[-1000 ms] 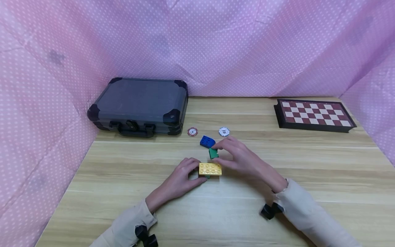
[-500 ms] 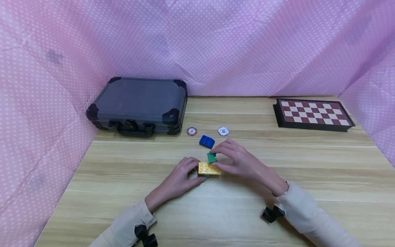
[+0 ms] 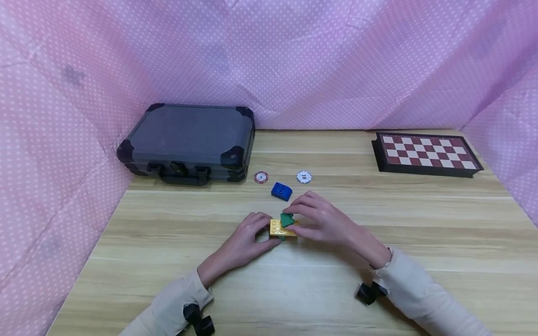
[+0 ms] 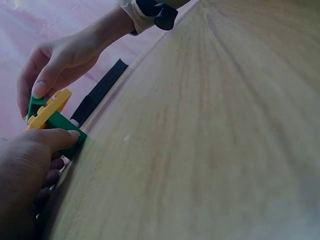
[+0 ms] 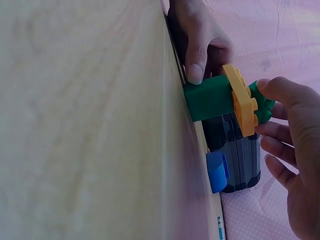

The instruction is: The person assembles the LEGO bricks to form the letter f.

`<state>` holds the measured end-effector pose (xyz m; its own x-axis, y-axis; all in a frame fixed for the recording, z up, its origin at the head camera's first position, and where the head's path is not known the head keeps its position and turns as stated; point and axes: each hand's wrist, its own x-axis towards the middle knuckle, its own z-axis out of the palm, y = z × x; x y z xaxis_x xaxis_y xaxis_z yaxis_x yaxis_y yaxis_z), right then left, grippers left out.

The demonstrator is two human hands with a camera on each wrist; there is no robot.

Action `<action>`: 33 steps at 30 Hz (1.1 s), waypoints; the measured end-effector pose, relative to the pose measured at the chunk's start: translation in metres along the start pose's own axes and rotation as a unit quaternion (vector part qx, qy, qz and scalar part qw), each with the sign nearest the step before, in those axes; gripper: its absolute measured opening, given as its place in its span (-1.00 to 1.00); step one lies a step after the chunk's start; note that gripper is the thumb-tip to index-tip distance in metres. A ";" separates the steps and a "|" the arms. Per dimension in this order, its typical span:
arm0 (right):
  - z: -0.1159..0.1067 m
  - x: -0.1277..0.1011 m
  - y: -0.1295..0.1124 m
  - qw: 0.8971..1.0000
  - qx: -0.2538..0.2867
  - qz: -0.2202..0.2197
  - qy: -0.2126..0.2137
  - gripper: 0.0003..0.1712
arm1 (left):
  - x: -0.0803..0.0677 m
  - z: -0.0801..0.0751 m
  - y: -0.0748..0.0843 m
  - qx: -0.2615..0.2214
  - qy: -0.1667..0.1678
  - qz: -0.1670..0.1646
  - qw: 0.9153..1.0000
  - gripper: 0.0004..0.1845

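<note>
A yellow toy building brick (image 3: 275,228) lies across the top of stacked green bricks (image 5: 209,98) that stand on the table. My left hand (image 3: 249,241) grips the green bricks low down, with its thumb on the near side. Above the yellow brick, a small green brick (image 5: 265,106) is pinched between the thumb and fingers of my right hand (image 3: 321,218). This small brick sits right at the yellow studs, slightly tilted in the head view. Behind the stack, a blue brick (image 3: 281,191) with a curved end rests on the table.
A red-rimmed poker chip (image 3: 261,177) and a white one (image 3: 304,177) lie beyond the blue brick. At the back left stands a grey case (image 3: 189,135) with black corners. A checkered game board (image 3: 428,151) lies at the back right, before a pink dotted cloth (image 3: 294,65).
My right hand has brought the small green brick from near the blue brick toward me, onto the yellow brick's top. The left hand has kept its hold on the stack.
</note>
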<state>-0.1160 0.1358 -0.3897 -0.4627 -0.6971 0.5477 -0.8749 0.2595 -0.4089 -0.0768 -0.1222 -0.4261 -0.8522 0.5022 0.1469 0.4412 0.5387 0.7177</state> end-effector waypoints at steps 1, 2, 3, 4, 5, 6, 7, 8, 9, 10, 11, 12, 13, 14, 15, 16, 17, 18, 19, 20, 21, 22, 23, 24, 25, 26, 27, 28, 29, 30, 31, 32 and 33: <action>0.000 0.000 -0.001 1.000 -0.001 0.001 -0.002 -0.59 | 0.000 0.000 0.000 0.000 0.000 0.000 1.000 -0.65; 0.000 0.000 -0.001 1.000 -0.001 0.002 -0.003 -0.59 | 0.000 0.000 0.000 0.000 0.000 0.000 1.000 -0.65; 0.000 0.001 -0.002 1.000 -0.002 0.003 -0.003 -0.59 | 0.000 0.000 0.000 -0.001 -0.001 -0.001 1.000 -0.65; 0.000 0.001 -0.002 1.000 -0.002 0.003 -0.004 -0.59 | 0.000 0.000 0.000 -0.001 -0.001 -0.002 1.000 -0.64; 0.000 0.001 -0.003 1.000 -0.002 0.004 -0.005 -0.59 | 0.000 -0.001 0.000 -0.002 -0.001 -0.002 1.000 -0.64; 0.000 0.001 -0.003 1.000 -0.002 0.004 -0.005 -0.59 | 0.000 -0.001 0.000 -0.003 -0.001 -0.002 1.000 -0.64; 0.000 0.001 -0.003 1.000 -0.001 0.004 -0.006 -0.59 | 0.000 -0.001 0.000 -0.003 -0.001 -0.002 1.000 -0.64; 0.000 0.002 -0.003 1.000 0.000 0.005 -0.006 -0.59 | 0.000 -0.001 0.000 -0.003 -0.001 -0.003 1.000 -0.63; 0.000 0.002 -0.004 1.000 0.001 0.006 -0.006 -0.59 | 0.000 -0.001 0.000 -0.002 0.000 -0.003 1.000 -0.63; 0.000 0.002 -0.004 1.000 0.001 0.007 -0.007 -0.58 | 0.001 -0.001 0.000 -0.002 0.000 -0.003 1.000 -0.63; 0.001 0.002 -0.004 1.000 0.002 0.007 -0.007 -0.58 | 0.001 -0.001 0.000 -0.002 -0.001 -0.004 1.000 -0.63; 0.001 0.002 -0.004 1.000 0.004 0.008 -0.007 -0.58 | 0.000 -0.001 0.001 -0.001 -0.002 -0.004 1.000 -0.62; 0.001 0.002 -0.005 1.000 0.005 0.009 -0.007 -0.57 | 0.000 -0.001 0.001 -0.001 -0.002 -0.005 1.000 -0.62; 0.002 0.001 -0.005 1.000 0.006 0.009 -0.007 -0.57 | 0.000 -0.001 0.001 0.000 -0.003 -0.006 1.000 -0.62; 0.002 0.001 -0.006 1.000 0.008 0.009 -0.007 -0.57 | 0.000 -0.001 0.001 0.000 -0.004 -0.007 1.000 -0.61; 0.002 0.001 -0.006 1.000 0.009 0.010 -0.006 -0.58 | 0.000 -0.001 0.001 0.000 -0.004 -0.008 1.000 -0.61; 0.002 0.001 -0.006 1.000 0.010 0.010 -0.006 -0.58 | 0.000 -0.001 0.001 0.000 -0.004 -0.008 1.000 -0.61; 0.002 0.001 -0.007 1.000 0.012 0.012 -0.006 -0.59 | 0.000 -0.001 0.001 0.000 -0.005 -0.008 1.000 -0.60; 0.003 0.001 -0.007 1.000 0.014 0.014 -0.007 -0.60 | 0.000 -0.001 0.001 -0.001 -0.005 -0.008 1.000 -0.60; 0.002 0.002 -0.008 1.000 0.015 0.016 -0.008 -0.61 | 0.000 -0.001 0.001 -0.001 -0.005 -0.008 1.000 -0.60; 0.002 0.002 -0.008 1.000 0.016 0.020 -0.009 -0.61 | 0.000 -0.001 0.001 -0.002 -0.005 -0.008 1.000 -0.60; 0.002 0.002 -0.009 1.000 0.017 0.023 -0.010 -0.62 | 0.000 -0.001 0.001 -0.002 -0.006 -0.007 1.000 -0.60; 0.002 0.002 -0.009 0.999 0.018 0.026 -0.012 -0.62 | 0.000 -0.001 0.001 -0.003 -0.006 -0.007 1.000 -0.60; 0.002 0.002 -0.010 0.999 0.019 0.029 -0.013 -0.62 | 0.000 -0.001 0.001 -0.004 -0.007 -0.007 1.000 -0.60; 0.002 0.002 -0.010 0.999 0.020 0.031 -0.015 -0.62 | 0.000 -0.001 0.001 -0.004 -0.007 -0.006 1.000 -0.59; 0.002 0.002 -0.010 0.999 0.020 0.032 -0.016 -0.62 | 0.000 -0.001 0.000 -0.005 -0.007 -0.006 1.000 -0.59; 0.002 0.002 -0.010 0.999 0.020 0.031 -0.015 -0.63 | 0.000 -0.001 0.000 -0.005 -0.007 -0.005 1.000 -0.59; 0.002 0.002 -0.010 0.999 0.020 0.030 -0.016 -0.63 | 0.000 -0.001 0.001 -0.005 -0.007 -0.006 1.000 -0.59; 0.002 0.002 -0.010 0.999 0.020 0.029 -0.016 -0.63 | 0.000 -0.001 0.000 -0.005 -0.007 -0.006 1.000 -0.59; 0.002 0.002 -0.009 0.999 0.020 0.026 -0.014 -0.63 | 0.000 -0.001 0.001 -0.005 -0.006 -0.006 1.000 -0.59; 0.002 0.002 -0.009 0.999 0.020 0.025 -0.014 -0.63 | 0.000 -0.001 0.000 -0.004 -0.006 -0.006 1.000 -0.59; 0.002 0.002 -0.009 0.999 0.019 0.024 -0.013 -0.63 | 0.000 -0.001 0.001 -0.004 -0.006 -0.006 1.000 -0.59; 0.002 0.002 -0.009 0.999 0.020 0.023 -0.013 -0.63 | 0.001 -0.001 0.001 -0.004 -0.005 -0.005 1.000 -0.59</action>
<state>-0.1090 0.1303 -0.3866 -0.4976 -0.7025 0.5089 -0.8464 0.2649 -0.4619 -0.0774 -0.1224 -0.4248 -0.8538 0.5036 0.1321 0.4299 0.5387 0.7246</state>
